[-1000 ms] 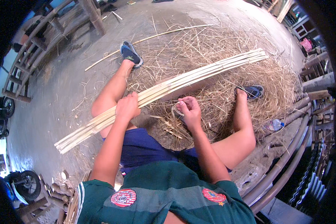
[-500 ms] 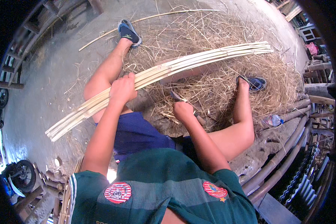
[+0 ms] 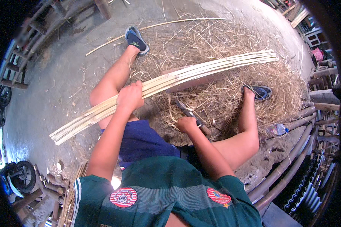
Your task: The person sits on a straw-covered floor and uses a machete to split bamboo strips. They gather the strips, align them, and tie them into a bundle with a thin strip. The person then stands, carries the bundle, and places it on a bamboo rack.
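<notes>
1. Head view: the left hand (image 3: 130, 97) has its fingers clamped around the bundle of split bamboo strips (image 3: 170, 80).
2. On the wearer's side of the bundle, the right hand (image 3: 186, 124) is at a wooden-handled knife (image 3: 186, 109); its fingertips are hidden, so I cannot tell its grip.
3. Beyond the bundle lie shavings (image 3: 216, 41) and one long strip (image 3: 166, 23).

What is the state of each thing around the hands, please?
Bamboo strips: gathered side by side.
Left hand: closed around them.
Knife: blade bare.
Right hand: curled at the knife; grip unclear.
Plastic bottle: lying on its side.
Shavings: loose, scattered.
Single long strip: lying apart.
Shoes: both worn.
</notes>
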### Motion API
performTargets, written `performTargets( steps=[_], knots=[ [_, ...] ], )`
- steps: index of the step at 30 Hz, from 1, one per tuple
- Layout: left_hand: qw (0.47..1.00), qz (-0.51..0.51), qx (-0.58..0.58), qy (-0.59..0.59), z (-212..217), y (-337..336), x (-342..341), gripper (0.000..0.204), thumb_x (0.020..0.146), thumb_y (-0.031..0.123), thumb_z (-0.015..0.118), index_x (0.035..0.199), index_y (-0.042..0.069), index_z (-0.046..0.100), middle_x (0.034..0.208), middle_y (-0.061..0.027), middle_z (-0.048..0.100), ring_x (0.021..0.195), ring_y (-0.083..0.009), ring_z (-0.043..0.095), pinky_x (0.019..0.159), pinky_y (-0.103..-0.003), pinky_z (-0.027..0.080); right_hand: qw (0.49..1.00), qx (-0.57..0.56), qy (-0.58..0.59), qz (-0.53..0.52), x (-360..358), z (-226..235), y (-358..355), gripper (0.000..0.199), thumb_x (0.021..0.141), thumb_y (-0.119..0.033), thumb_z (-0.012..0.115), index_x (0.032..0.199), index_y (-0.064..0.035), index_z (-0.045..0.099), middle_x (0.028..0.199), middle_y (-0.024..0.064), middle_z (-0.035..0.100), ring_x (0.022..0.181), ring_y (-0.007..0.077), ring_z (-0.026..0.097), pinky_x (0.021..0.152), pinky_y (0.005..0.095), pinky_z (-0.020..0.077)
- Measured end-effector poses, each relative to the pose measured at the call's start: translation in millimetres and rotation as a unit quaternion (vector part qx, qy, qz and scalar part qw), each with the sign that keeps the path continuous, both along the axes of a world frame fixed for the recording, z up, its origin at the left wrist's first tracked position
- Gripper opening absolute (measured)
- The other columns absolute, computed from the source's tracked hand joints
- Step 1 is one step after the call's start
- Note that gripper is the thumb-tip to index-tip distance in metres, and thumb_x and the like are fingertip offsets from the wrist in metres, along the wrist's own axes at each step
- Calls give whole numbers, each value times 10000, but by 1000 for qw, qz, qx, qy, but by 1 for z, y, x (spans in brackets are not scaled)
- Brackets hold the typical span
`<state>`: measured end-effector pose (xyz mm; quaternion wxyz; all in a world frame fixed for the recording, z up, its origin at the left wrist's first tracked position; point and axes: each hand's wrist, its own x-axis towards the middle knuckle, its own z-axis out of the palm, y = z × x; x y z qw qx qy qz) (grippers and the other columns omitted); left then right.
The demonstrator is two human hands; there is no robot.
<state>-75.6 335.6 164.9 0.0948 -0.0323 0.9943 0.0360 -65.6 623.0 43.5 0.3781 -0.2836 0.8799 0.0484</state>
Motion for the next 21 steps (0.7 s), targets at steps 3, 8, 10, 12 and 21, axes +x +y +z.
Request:
performTargets(
  steps=[3, 8, 10, 12, 21],
  knots=[
    [1000, -2, 2, 2, -1, 0, 1, 320, 794, 120, 650, 1078, 14, 550, 1000, -196, 707, 908, -343, 729, 796, -451, 586, 997, -71, 43, -4, -6, 11, -21, 259, 886, -195, 573, 989, -90, 786, 1032, 144, 758, 983, 324, 736, 740, 465, 568],
    [1000, -2, 0, 5, 0, 1, 2, 306, 793, 133, 649, 1057, 19, 545, 983, -199, 707, 900, -347, 729, 784, -455, 589, 966, -147, -19, -210, -43, -10, -94, 309, 864, -197, 564, 1027, -23, 761, 1125, 244, 711, 1065, 412, 690, 931, 485, 544],
    [1000, -3, -5, 7, -1, 1, 2, 307, 791, 141, 648, 1053, 13, 550, 972, -201, 707, 897, -338, 731, 768, -450, 594, 973, -169, -26, -153, -67, -20, -118, 341, 859, -212, 568, 1072, -14, 747, 1152, 261, 692, 1093, 428, 668, 953, 468, 535],
    [1000, -3, -11, -3, 0, 1, 2, 312, 790, 145, 649, 1056, 11, 554, 977, -201, 708, 895, -338, 732, 772, -449, 595, 927, -273, 61, -248, -73, -29, -133, 377, 924, -308, 563, 1065, 0, 728, 1020, 236, 730, 901, 383, 722, 793, 457, 571],
    [999, 9, -20, -29, 7, 4, -1, 677, 774, 157, 664, 1383, -55, 457, 1063, -212, 700, 944, -335, 720, 817, -443, 588, 810, -430, -166, -362, -79, -31, -157, 361, 987, -320, 529, 1145, -26, 668, 967, 139, 711, 809, 245, 677, 715, 371, 552]
  ],
)
